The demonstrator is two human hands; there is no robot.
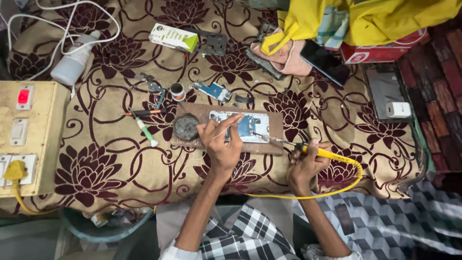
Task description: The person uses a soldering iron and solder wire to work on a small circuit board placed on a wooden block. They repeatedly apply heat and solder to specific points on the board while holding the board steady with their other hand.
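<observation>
The opened phone (243,126) lay on a wooden board (274,126) atop the flowered cloth (110,163). The left hand (220,142) pinched thin solder wire (222,132) over it, while the right hand (304,164) was clamped on a yellow soldering iron (323,153), tip touching the phone's edge. Soldering looked under way; steady tip contact seemed needed next. A round tin (186,126) sat on the board (contents dark, unclear). A white bottle (73,60) lay well apart.

Two hands (221,144), one yellow soldering iron (308,149), one opened phone (243,126), one wooden board (272,139), one white bottle (72,62)
</observation>
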